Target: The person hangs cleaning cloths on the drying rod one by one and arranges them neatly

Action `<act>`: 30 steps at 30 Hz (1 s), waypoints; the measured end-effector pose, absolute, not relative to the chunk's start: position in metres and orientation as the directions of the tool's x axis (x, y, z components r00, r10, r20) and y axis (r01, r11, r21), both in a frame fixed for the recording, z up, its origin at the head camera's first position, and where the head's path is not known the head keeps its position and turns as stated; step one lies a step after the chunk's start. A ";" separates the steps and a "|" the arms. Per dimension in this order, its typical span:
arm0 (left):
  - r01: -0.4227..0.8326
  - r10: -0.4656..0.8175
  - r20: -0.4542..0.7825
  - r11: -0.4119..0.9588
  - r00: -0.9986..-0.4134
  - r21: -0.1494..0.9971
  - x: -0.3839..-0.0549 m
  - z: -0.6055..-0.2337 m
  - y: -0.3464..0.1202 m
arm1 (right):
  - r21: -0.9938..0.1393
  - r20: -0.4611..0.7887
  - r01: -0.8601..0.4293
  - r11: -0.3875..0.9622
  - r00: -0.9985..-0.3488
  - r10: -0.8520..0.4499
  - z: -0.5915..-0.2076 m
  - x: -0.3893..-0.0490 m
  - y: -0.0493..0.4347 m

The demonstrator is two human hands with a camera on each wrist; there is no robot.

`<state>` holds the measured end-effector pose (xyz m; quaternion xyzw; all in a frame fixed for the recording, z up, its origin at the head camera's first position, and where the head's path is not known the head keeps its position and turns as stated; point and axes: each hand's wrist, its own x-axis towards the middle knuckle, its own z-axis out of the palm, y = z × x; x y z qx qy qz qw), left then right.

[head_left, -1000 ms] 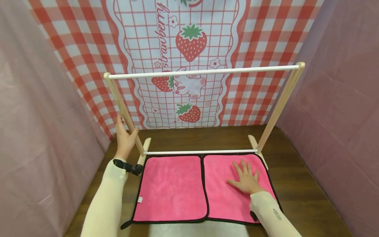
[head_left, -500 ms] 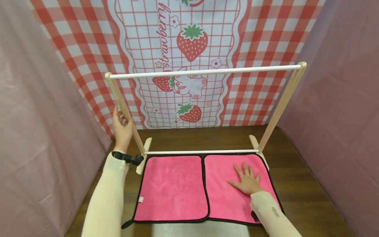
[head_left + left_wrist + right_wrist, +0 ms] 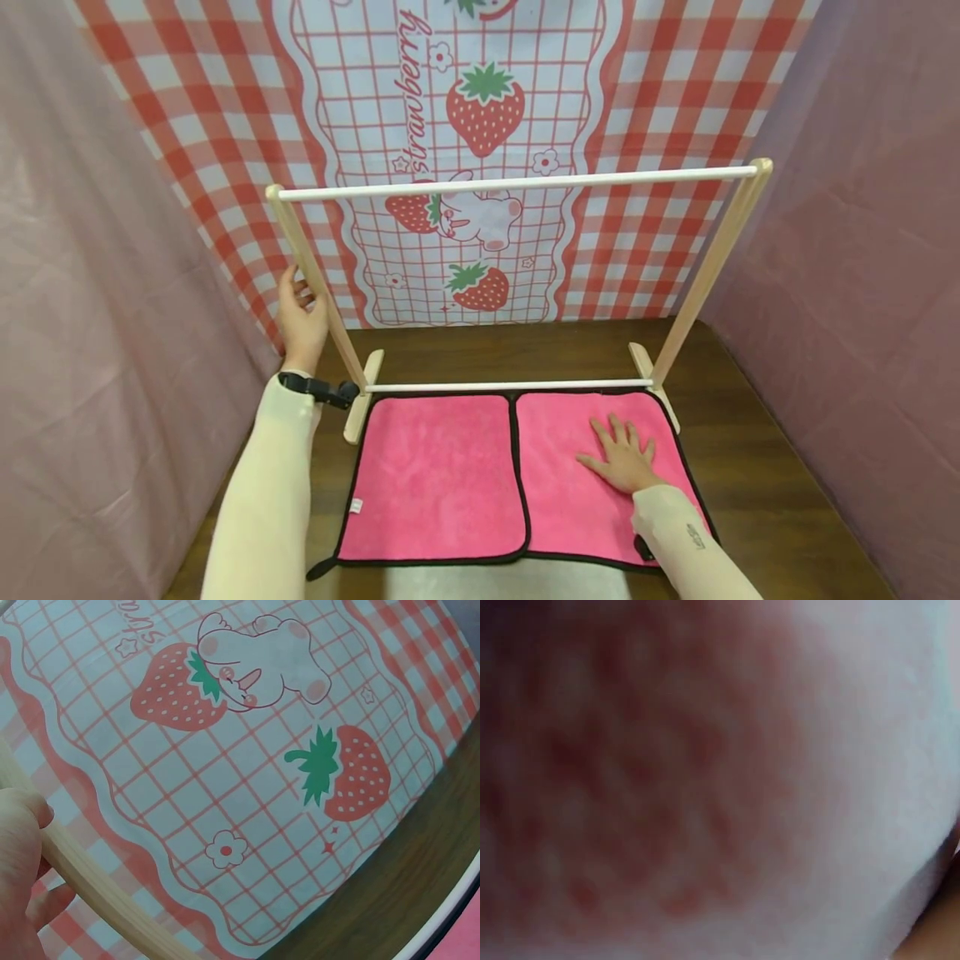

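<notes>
A wooden rack with two white rods (image 3: 517,181) stands upright at the back of the table. My left hand (image 3: 303,327) grips its left post (image 3: 345,350) about halfway up. In the left wrist view the thumb and a finger (image 3: 52,906) lie on either side of the wooden post (image 3: 97,891); the other fingers are mostly hidden. My right hand (image 3: 626,462) rests palm down, fingers spread, on the right pink towel (image 3: 555,508). A matching pink towel (image 3: 442,475) with black trim lies flat beside it. A blurred pale sleeve (image 3: 870,787) fills most of the right wrist view.
Behind the rack hangs a red checked cloth (image 3: 660,108) printed with strawberries. Pinkish curtains (image 3: 862,250) close off both sides. The towels lie on a dark wooden table (image 3: 765,500), in front of the rack's feet (image 3: 358,417).
The left hand has moved up along the left post, and its fingers, spread beside the post earlier, have closed on it. The right hand, towels and rack stay about where they were.
</notes>
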<state>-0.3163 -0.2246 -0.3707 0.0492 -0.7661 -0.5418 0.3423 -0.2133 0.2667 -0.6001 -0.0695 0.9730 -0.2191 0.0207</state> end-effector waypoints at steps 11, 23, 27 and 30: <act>0.255 -0.436 0.484 0.485 -0.759 0.837 -0.317 -0.362 -0.225 | -0.487 0.074 -0.162 0.858 -0.987 -0.144 -0.601 -0.211 0.258; 0.255 -0.406 0.467 0.476 -0.786 0.842 -0.315 -0.359 -0.228 | -0.516 0.167 -0.207 0.831 -0.976 -0.140 -0.600 -0.207 0.250; 0.250 -0.407 0.467 0.482 -0.785 0.840 -0.313 -0.359 -0.227 | -0.514 0.189 -0.217 0.830 -0.972 -0.138 -0.599 -0.206 0.247; 0.251 -0.405 0.473 0.490 -0.782 0.835 -0.313 -0.360 -0.227 | -0.502 0.193 -0.217 0.837 -0.972 -0.136 -0.598 -0.205 0.245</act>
